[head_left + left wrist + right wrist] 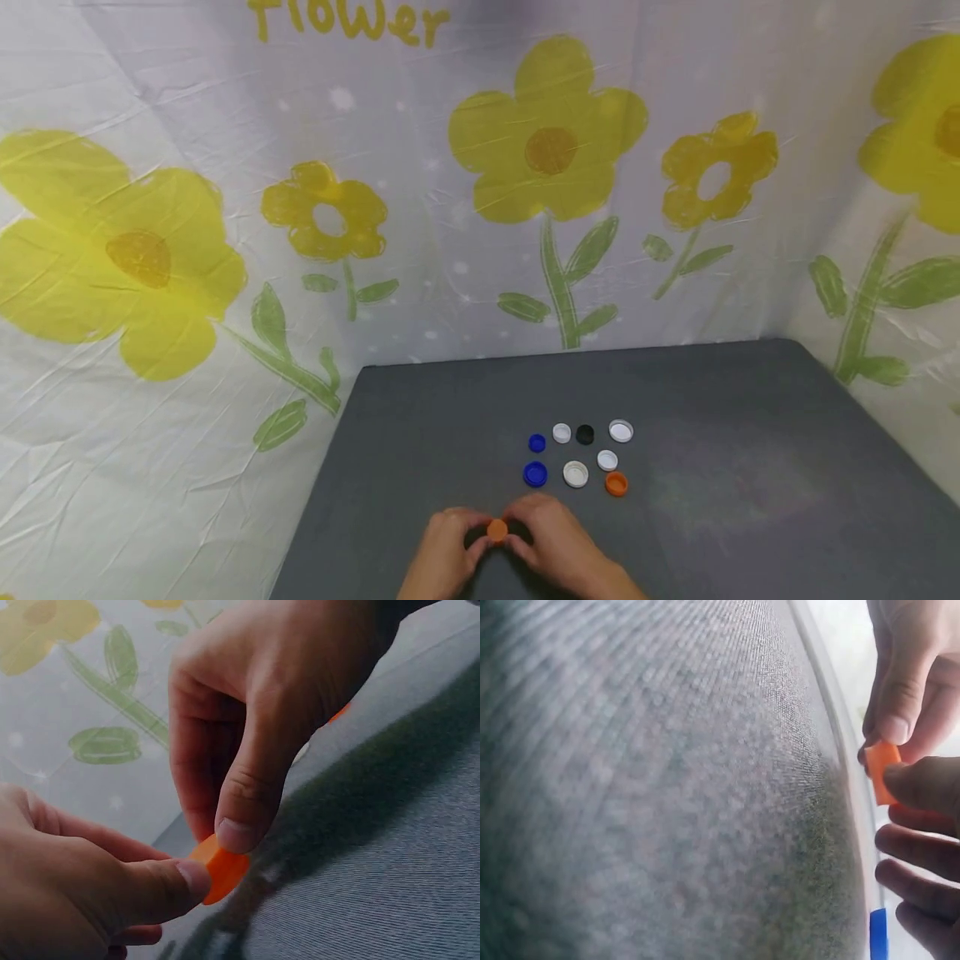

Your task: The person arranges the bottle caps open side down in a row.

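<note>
Between my two hands is an orange bottle cap (497, 531), held close over the grey table near its front. My left hand (447, 550) pinches one side of it with thumb and fingertips. From the opposite side, my right hand (551, 540) pinches it too. The left wrist view has the cap (226, 876) tilted, with a thumb on it from each hand. Seen from the right wrist, the cap (883, 774) shows its side, and the right hand's other fingers (919, 851) are spread below it.
Beyond the hands lie loose caps: a small blue one (537, 443), a larger blue one (535, 474), a black one (585, 434), an orange one (617, 483) and several white ones (575, 474). A flower-painted curtain (420, 300) hangs behind the grey table (420, 425).
</note>
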A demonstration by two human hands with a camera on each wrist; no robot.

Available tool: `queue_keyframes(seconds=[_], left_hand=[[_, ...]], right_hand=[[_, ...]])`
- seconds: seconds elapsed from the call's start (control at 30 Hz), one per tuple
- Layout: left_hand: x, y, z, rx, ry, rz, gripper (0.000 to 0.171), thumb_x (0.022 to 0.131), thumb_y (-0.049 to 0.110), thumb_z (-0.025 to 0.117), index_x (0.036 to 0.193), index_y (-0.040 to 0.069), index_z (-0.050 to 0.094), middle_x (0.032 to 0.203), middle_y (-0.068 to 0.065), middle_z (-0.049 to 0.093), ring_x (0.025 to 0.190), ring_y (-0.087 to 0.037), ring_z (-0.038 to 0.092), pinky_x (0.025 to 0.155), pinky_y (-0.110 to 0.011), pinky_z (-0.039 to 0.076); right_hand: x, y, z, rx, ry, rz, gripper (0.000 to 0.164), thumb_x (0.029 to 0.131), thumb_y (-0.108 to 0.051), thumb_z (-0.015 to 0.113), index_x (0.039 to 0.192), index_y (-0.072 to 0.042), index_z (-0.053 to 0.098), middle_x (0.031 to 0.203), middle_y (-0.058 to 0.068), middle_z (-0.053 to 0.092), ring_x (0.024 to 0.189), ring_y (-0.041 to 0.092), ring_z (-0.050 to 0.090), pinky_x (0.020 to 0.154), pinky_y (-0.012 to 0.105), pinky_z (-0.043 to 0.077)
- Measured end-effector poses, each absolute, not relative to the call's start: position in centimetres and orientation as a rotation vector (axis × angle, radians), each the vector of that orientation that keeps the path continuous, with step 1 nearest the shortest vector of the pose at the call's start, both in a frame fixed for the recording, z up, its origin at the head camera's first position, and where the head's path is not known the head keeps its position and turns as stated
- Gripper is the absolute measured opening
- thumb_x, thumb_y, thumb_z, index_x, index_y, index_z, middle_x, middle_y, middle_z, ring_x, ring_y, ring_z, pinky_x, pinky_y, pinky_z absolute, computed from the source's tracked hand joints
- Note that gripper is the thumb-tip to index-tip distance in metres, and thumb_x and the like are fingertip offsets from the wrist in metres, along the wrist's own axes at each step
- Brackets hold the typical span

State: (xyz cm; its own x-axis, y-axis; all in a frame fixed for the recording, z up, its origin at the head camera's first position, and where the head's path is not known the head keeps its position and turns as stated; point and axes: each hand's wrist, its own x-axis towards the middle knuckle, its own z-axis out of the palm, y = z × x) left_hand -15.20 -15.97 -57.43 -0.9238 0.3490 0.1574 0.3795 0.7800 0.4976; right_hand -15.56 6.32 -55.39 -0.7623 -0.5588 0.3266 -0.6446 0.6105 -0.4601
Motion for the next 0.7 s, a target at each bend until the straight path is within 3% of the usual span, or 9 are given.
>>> queue_keyframes(seconds=[0.1, 0.3, 0.57, 0.7], left_hand=[[-15.9, -16.5, -60.5, -0.611, -2.854, -0.798, 0.021, 0.085, 0.016, 0.094, 0.105, 0.017, 0.087, 0.102, 0.004, 0.083, 0.105, -0.027, 0.077, 0.086, -0.049, 0.065], [-16.0, -16.8, -61.2, -0.687, -2.82, -0.815, 0.022, 0.083, 0.017, 0.096, 0.103, 0.02, 0.087, 0.103, 0.002, 0.084, 0.106, -0.041, 0.076, 0.082, -0.056, 0.064], [-16.0, -16.7, -61.0, -0.595, -2.965, -0.814, 0.02, 0.09, 0.024, 0.092, 0.11, 0.023, 0.087, 0.135, -0.016, 0.076, 0.126, -0.049, 0.067, 0.098, -0.066, 0.059], [-16.2, -17.2, -61.3, -0.576, -2.986, -0.809, 0.03, 0.087, 0.028, 0.093, 0.114, 0.022, 0.084, 0.138, -0.016, 0.074, 0.128, -0.047, 0.067, 0.102, -0.065, 0.058]], right_hand=[[-15.6, 6.3, -55.6, 1.025, -2.666, 0.79, 0.013, 0.091, -0.021, 0.087, 0.101, -0.019, 0.079, 0.098, -0.009, 0.077, 0.099, 0.01, 0.071, 0.093, 0.038, 0.06], [-15.6, 6.2, -55.7, 1.047, -2.723, 0.744, 0.013, 0.089, -0.022, 0.088, 0.099, -0.017, 0.081, 0.103, -0.006, 0.078, 0.104, 0.013, 0.071, 0.098, 0.04, 0.059], [-15.4, 6.1, -55.4, 1.04, -2.755, 0.728, 0.011, 0.089, -0.023, 0.088, 0.096, -0.017, 0.082, 0.108, -0.005, 0.079, 0.108, 0.016, 0.072, 0.102, 0.043, 0.058], [-15.5, 6.4, -55.3, 1.046, -2.766, 0.75, 0.013, 0.09, -0.023, 0.088, 0.1, -0.017, 0.083, 0.108, -0.005, 0.079, 0.108, 0.016, 0.072, 0.1, 0.042, 0.059]])
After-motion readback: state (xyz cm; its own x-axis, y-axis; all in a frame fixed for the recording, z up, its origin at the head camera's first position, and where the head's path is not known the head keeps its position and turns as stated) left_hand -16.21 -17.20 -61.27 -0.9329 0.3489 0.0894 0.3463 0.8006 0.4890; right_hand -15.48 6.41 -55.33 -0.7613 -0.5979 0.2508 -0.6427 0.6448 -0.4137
